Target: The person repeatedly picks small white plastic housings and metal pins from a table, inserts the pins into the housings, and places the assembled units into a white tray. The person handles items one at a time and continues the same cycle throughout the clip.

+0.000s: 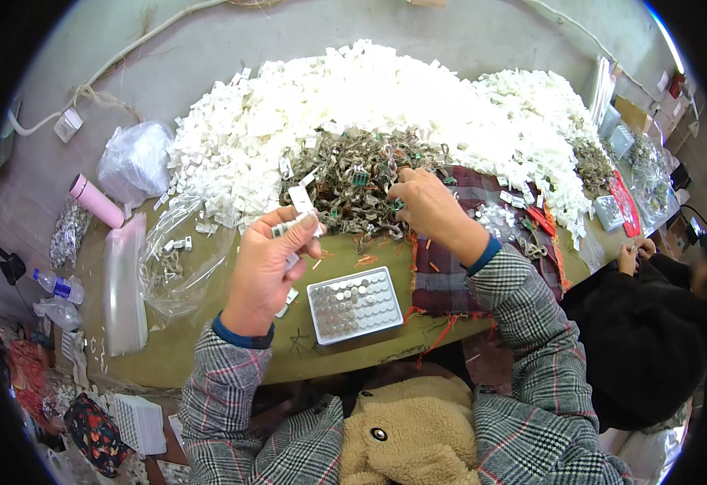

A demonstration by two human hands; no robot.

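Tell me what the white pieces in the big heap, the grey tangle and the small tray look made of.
White pieces: likely moulded plastic, matte, uniform blocky shapes. Grey tangle: probably thin metal strips or clips, dull sheen. Small tray: pale plastic or metal, unclear; holds rows of round, metallic-looking discs.

Tray before metal-clip heap, plastic-piece mound behind, bags left.

Pink bottle, clear bags, co-worker in black
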